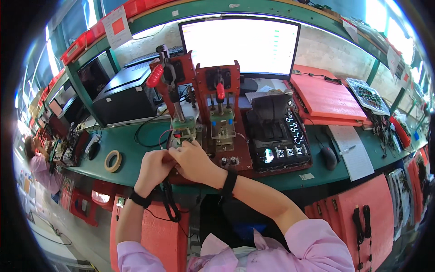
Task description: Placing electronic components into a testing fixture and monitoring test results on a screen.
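My left hand and my right hand meet at the front of the left toggle-clamp fixture, fingers closed and pinched together. A looped black cable hangs from under my left hand, past the table's front edge. Whatever small part sits between my fingertips is hidden by them. The fixture has a red-handled lever and a clear block at its base. Just to the right stands a second red clamp fixture. Black bands circle both my wrists.
A black tester box with lit displays stands right of the fixtures, then a mouse and a paper sheet with a pen. A tape roll lies left. Behind are a monitor and pink foam. Another person sits far left.
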Motion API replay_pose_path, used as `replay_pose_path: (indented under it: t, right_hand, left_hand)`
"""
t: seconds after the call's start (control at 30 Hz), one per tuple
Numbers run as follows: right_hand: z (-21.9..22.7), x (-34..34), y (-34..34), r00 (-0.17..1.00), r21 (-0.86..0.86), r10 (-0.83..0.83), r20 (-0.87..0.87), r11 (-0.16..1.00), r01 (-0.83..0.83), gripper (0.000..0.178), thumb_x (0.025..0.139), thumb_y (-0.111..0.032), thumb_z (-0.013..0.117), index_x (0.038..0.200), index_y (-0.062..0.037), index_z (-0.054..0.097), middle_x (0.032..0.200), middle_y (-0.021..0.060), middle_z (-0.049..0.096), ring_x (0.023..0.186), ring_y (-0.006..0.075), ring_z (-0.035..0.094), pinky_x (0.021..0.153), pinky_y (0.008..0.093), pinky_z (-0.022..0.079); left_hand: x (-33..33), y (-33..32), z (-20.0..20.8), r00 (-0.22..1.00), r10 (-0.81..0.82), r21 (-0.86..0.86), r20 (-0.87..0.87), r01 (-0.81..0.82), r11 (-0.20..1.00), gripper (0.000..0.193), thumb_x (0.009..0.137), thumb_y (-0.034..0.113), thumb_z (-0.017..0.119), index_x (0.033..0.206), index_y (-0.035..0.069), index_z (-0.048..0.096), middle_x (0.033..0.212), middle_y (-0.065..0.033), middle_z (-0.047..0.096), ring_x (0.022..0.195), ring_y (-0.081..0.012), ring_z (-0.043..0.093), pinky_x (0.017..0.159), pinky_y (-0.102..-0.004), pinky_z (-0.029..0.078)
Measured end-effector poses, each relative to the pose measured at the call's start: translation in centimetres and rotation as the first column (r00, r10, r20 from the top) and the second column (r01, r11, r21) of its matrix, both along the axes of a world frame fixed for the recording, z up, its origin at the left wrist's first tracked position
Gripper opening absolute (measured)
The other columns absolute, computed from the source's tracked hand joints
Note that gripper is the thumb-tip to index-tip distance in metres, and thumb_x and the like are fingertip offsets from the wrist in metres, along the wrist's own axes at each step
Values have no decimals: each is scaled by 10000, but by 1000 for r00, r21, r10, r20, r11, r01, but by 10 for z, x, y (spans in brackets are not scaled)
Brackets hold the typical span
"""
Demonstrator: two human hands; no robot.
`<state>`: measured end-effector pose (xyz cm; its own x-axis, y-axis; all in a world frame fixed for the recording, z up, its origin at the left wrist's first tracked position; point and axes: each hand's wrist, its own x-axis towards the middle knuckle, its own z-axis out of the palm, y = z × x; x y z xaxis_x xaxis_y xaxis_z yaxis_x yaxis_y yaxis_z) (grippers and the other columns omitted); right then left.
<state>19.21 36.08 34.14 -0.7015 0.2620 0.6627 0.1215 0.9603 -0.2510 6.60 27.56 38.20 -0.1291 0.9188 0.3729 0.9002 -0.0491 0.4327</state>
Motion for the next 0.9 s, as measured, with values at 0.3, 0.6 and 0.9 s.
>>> replay_pose_path:
  t: [0.3,0.6,0.9]
  right_hand:
    - [-4,-2,0,1000,40,-15,15,999,15,177,644,-98,613,805,-49,560,800,81,600,844,266,523,755,400,382]
    - [-6,11,-6,999,38,-29,-15,999,29,141,661,-150,606,756,-47,596,845,76,568,899,252,489,768,396,367]
    - [2,32,2,997,-222,14,-71,975,-30,189,787,-128,547,951,-73,622,994,98,520,944,290,478,792,418,390]
  left_hand:
    - [-3,-2,1,998,40,-12,-41,-40,999,104,665,96,681,709,8,651,641,-154,611,600,-295,616,569,-333,481]
    - [22,-25,-3,940,52,75,-336,-28,997,123,673,83,632,774,13,622,828,-108,596,854,-301,524,744,-394,413]
    - [61,-56,-4,890,47,36,-453,-34,999,502,742,357,623,1151,77,546,1079,-159,545,1048,-310,478,961,-497,292]
